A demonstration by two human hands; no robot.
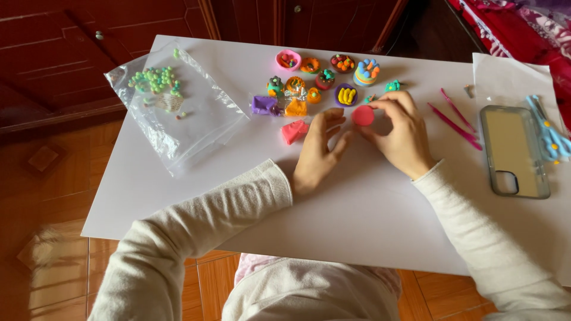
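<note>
A flat round disc of pink clay (362,115) is pinched between the fingertips of my right hand (401,135). My left hand (318,151) rests on the white board (196,178) just left of the disc, fingers apart, its fingertips close to the disc. A pink clay lump (294,131) lies just left of my left hand. Beyond the hands stand several small clay models of sweets and cakes (324,74).
A clear zip bag (172,104) with green clay beads lies at the far left. Pink modelling sticks (457,122), a phone case (514,151) and a blue tool (550,134) lie on the right. Tiled floor borders the near and left edges.
</note>
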